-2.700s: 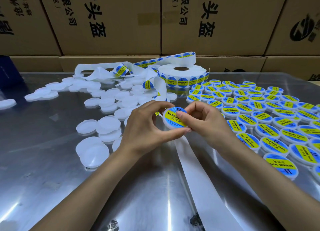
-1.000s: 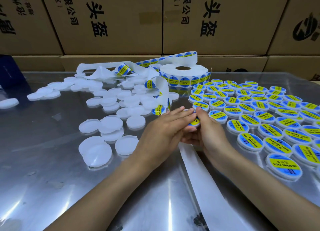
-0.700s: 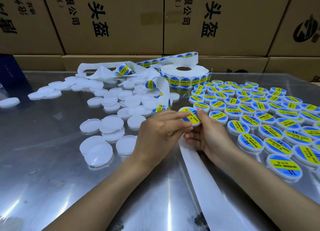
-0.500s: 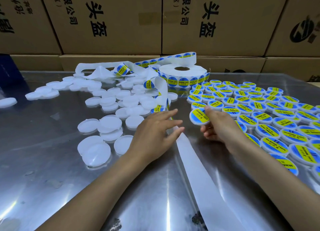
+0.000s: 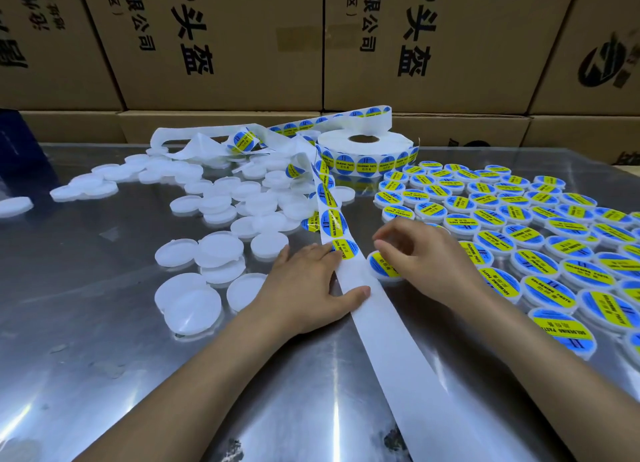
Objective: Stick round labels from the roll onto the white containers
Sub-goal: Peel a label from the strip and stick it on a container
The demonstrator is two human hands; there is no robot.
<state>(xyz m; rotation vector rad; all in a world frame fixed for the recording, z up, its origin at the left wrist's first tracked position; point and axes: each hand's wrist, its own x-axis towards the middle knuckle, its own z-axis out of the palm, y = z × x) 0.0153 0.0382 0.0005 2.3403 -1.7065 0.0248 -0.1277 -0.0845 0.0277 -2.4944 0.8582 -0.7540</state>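
My left hand (image 5: 308, 288) lies flat on the white backing strip (image 5: 384, 326), thumb pressed on the bare paper, fingertips touching the nearest blue-and-yellow label (image 5: 347, 249). My right hand (image 5: 426, 257) hovers with loosely curled fingers over a freshly labelled container (image 5: 378, 266) that rests on the table beside the strip; it holds nothing. The label roll (image 5: 367, 150) stands at the back centre, its strip running toward me. Unlabelled white containers (image 5: 221, 250) are scattered to the left.
Several labelled containers (image 5: 519, 233) sit in rows on the right of the shiny metal table (image 5: 104, 323). Crumpled used backing paper (image 5: 197, 143) lies behind the blank containers. Cardboard boxes (image 5: 242, 46) wall off the far edge.
My right hand has set the labelled container down by the strip and let go of it. My left hand has dropped flat onto the backing strip.
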